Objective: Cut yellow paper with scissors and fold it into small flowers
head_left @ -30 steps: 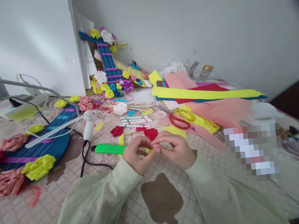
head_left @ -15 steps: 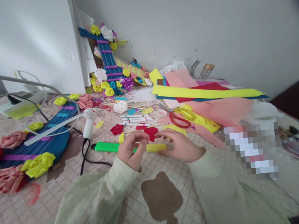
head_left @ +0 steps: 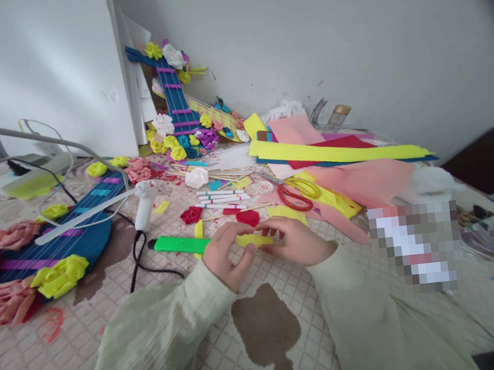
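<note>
A small yellow paper strip (head_left: 255, 240) is held level between my two hands above the table. My left hand (head_left: 228, 256) has its thumb and fingers closed on the strip's left end. The fingers of my right hand (head_left: 300, 242) are curled round the right end. Just beyond the strip lies a red paper piece (head_left: 247, 218), with a folded red paper flower (head_left: 191, 215) to its left. A long bright green tool with a black end (head_left: 180, 244) lies beside my left hand, which partly covers it.
At left are a blue paper guitar (head_left: 96, 224) with paper flowers and a white glue gun (head_left: 144, 207) with a black cord. Markers (head_left: 222, 196), red-and-yellow scissors (head_left: 295, 196) and coloured paper strips (head_left: 340, 148) lie farther back. Another decorated guitar (head_left: 173, 95) leans against the wall.
My left hand has shifted slightly right and its thumb has come onto the yellow strip. The strip has risen a little and looks tilted. The view has shifted slightly.
</note>
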Demonstrator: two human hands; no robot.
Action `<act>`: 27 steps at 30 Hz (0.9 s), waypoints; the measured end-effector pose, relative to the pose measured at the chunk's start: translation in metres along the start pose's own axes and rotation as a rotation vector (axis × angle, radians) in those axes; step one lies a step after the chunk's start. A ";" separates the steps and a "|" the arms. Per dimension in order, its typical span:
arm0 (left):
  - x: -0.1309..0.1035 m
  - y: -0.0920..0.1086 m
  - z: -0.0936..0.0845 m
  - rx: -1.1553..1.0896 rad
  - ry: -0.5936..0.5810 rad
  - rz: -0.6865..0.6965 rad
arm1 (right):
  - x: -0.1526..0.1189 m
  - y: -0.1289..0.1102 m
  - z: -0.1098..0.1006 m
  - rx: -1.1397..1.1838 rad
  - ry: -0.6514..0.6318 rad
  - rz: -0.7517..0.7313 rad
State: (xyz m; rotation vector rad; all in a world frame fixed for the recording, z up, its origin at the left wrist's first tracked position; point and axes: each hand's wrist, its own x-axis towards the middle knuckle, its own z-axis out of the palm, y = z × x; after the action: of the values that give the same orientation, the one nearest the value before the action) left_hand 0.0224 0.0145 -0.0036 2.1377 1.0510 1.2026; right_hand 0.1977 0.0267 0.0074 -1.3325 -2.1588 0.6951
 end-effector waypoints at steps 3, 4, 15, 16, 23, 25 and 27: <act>-0.002 -0.002 0.002 0.149 0.011 0.074 | -0.001 -0.006 -0.002 0.066 -0.021 -0.044; -0.002 -0.003 0.002 0.182 0.005 0.071 | -0.002 -0.007 -0.003 0.086 -0.020 -0.056; 0.000 -0.006 0.000 0.118 0.016 0.069 | -0.005 -0.012 -0.007 0.312 0.018 -0.049; 0.000 -0.005 -0.001 0.103 0.005 0.031 | -0.005 -0.012 -0.006 0.359 0.026 -0.040; -0.002 -0.002 0.000 -0.015 -0.102 -0.279 | -0.005 -0.018 0.005 0.638 0.122 0.019; -0.003 -0.002 0.002 -0.036 -0.118 -0.296 | -0.005 -0.020 0.006 0.638 0.115 0.013; -0.003 0.000 0.003 -0.012 -0.124 -0.323 | -0.006 -0.022 0.006 0.623 0.098 0.025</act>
State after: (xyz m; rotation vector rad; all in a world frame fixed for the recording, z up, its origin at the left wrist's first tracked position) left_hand 0.0235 0.0122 -0.0065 1.9131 1.2697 0.9104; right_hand 0.1817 0.0116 0.0164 -1.0261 -1.6459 1.1643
